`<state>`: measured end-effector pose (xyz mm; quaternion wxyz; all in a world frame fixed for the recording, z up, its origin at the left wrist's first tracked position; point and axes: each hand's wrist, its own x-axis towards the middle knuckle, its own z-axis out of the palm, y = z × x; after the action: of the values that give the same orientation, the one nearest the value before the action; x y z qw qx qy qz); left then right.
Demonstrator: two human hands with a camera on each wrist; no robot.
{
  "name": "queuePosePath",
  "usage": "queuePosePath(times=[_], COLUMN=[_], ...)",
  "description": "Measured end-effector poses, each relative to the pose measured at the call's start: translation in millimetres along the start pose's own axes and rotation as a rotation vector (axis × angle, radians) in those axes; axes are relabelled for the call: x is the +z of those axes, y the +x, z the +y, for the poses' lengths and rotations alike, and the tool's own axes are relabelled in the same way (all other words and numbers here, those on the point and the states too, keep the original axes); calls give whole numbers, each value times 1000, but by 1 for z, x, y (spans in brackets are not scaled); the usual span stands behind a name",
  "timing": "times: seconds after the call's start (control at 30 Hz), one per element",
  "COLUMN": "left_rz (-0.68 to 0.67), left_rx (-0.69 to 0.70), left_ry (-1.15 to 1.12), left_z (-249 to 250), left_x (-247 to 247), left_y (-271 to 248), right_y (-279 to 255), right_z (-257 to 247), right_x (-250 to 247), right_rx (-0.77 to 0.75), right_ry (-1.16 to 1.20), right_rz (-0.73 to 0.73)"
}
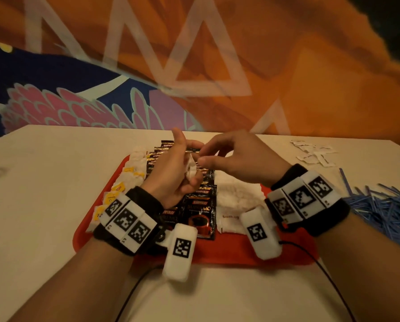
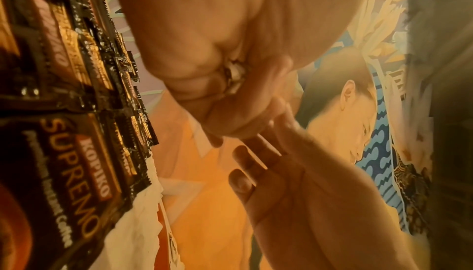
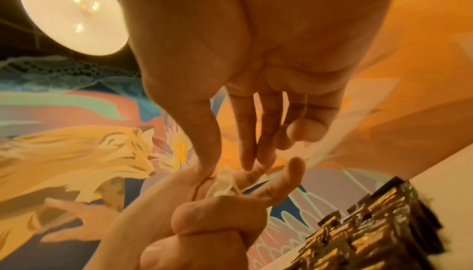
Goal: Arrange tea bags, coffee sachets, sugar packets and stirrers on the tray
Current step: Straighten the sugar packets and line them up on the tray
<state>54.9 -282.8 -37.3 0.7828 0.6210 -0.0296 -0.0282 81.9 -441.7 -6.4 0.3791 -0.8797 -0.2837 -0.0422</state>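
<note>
A red tray lies in front of me. It holds tea bags with yellow tags on the left, black coffee sachets in the middle and white sugar packets on the right. Above the sachets my left hand grips a small bunch of white sugar packets, also seen in the fist. My right hand meets it from the right, thumb and forefinger pinching the top of one packet. The coffee sachets fill the left of the left wrist view.
Loose sugar packets lie at the table's far right. A large heap of blue stirrers covers the right edge beside the tray. A painted orange wall stands behind the white table. Black cables trail from both wristbands.
</note>
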Motion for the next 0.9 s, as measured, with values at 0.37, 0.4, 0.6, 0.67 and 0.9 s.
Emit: queuePosePath(times=[0.37, 0.4, 0.6, 0.67, 0.9], left_rz=[-92, -71, 106, 130, 264], left_rx=[69, 100, 252, 288, 395], left_ry=[13, 31, 47, 44, 158], left_z=[0, -1, -5, -5, -9], left_x=[2, 0, -5, -4, -4], left_y=[0, 1, 8, 9, 15], right_y=[8, 9, 7, 6, 4], right_z=[11, 12, 16, 15, 16], right_x=[11, 9, 6, 6, 0], right_rx=[108, 117, 144, 151, 169], right_ry=[339, 388, 499, 509, 629], right_rz=[180, 218, 229, 196, 203])
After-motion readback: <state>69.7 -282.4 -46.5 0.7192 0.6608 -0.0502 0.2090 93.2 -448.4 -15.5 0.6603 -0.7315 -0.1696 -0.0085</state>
